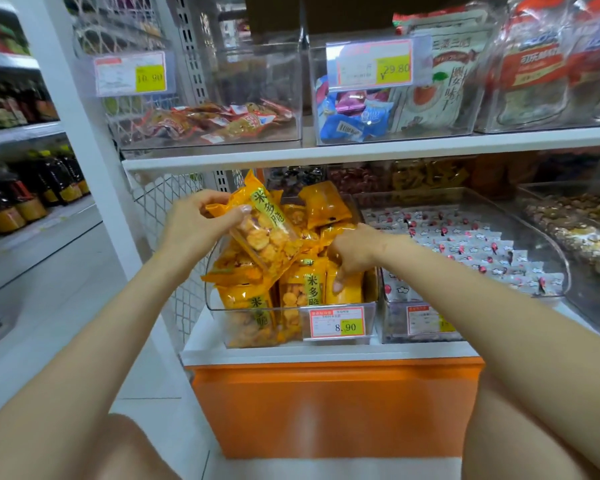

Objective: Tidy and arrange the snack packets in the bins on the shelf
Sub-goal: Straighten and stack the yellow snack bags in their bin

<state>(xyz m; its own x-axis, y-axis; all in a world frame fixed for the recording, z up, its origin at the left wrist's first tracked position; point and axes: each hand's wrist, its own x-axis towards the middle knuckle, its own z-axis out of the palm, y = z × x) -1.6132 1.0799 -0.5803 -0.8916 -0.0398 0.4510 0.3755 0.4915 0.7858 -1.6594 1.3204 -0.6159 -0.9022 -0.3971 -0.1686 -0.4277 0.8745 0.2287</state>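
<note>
Both arms were stretched forward. The left hand [201, 220] was raised, and a packet [267, 237] was pinched between its thumb and fingers. The right hand [354, 252] was held lower, knuckles up, fingers curled downward; its grip could not be told.

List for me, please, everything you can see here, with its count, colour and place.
rice cracker packets: many, yellow-orange, in the clear bin on the lower shelf
lifted packet: one, yellow-orange, above that bin
price tag: one, red-edged with yellow, reads 8.90, on the bin front
small sachets: many, white with red, next bin to the right
red-orange packets: several, upper shelf, left bin
blue and pink sachets: several, upper shelf, middle bin
bottles: several, dark with yellow labels, far-left shelves
panel: one, orange, below the lower shelf
left hand: one, fingers grip the lifted packet
right hand: one, fingers pinch a packet in the bin
</note>
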